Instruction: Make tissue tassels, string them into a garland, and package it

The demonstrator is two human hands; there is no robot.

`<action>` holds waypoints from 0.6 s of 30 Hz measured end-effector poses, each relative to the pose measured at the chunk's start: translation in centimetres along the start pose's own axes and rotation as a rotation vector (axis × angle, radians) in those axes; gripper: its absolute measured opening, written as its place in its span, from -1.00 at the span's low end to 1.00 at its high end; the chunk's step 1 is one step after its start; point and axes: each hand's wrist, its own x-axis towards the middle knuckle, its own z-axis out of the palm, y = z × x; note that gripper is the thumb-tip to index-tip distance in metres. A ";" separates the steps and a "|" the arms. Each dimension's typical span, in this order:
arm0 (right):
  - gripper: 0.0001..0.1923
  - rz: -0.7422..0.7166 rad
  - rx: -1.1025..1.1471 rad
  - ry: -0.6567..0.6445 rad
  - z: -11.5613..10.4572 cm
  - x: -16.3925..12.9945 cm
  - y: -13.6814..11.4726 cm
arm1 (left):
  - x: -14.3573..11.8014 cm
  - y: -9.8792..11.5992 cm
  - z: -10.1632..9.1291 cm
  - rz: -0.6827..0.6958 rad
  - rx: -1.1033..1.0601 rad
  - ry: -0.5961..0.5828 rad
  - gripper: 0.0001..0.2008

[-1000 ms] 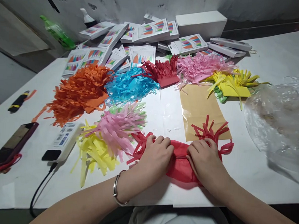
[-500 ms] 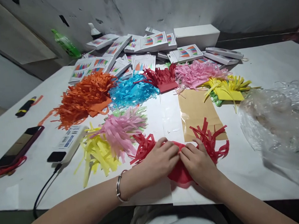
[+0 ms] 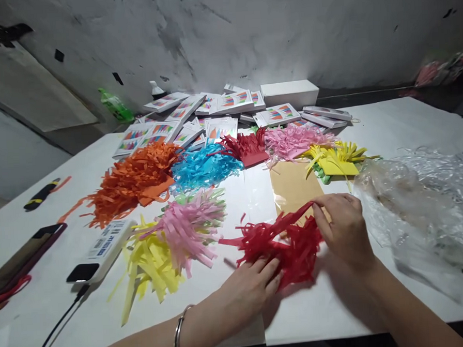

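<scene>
A red tissue paper tassel (image 3: pixel 293 253) with tangled strips lies at the near middle of the table. My left hand (image 3: pixel 251 289) is on its near left side, fingers closed on the fringe, the fingertips partly hidden in the strips. My right hand (image 3: pixel 346 229) pinches one red strip at the tassel's right and holds it out above the brown sheet (image 3: pixel 290 183). Left of the tassel, a pink fringe (image 3: pixel 187 225) overlaps a yellow fringe (image 3: pixel 153 268), with some pale green strips beneath.
Orange (image 3: pixel 136 178), blue (image 3: pixel 205 164), dark red (image 3: pixel 247 147), pink (image 3: pixel 292 139) and yellow (image 3: pixel 337 163) fringes form a row behind. Printed boxes (image 3: pixel 230 102) are heaped beyond. Clear plastic (image 3: pixel 415 200) lies right; a phone (image 3: pixel 24 257) and a cabled white device (image 3: pixel 99 253) lie left.
The red paper, earlier held flat with both hands together and fringe at both sides, is now a bunched tassel. My right hand has moved right and up with a strip. The view has tilted up.
</scene>
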 end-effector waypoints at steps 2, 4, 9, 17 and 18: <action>-0.84 0.065 0.002 0.054 -0.3 1.0 1.5 | -0.3 0.0 0.4 -0.056 -0.025 -0.030 -0.61; -0.82 0.182 0.025 0.100 -0.7 1.8 3.2 | -0.4 -0.1 0.6 -0.128 -0.038 -0.051 -0.58; -0.80 0.495 0.147 0.261 -2.7 2.7 8.0 | 0.0 -0.7 0.8 -0.208 -0.024 -0.047 -0.53; -0.87 -0.025 -0.247 0.314 -8.2 0.3 8.8 | 0.7 -2.0 -3.2 -0.163 -0.334 0.259 -0.72; -0.84 -0.107 -0.223 0.285 -8.6 -0.3 8.1 | 1.3 -1.8 -5.0 -0.162 -0.446 0.287 -0.71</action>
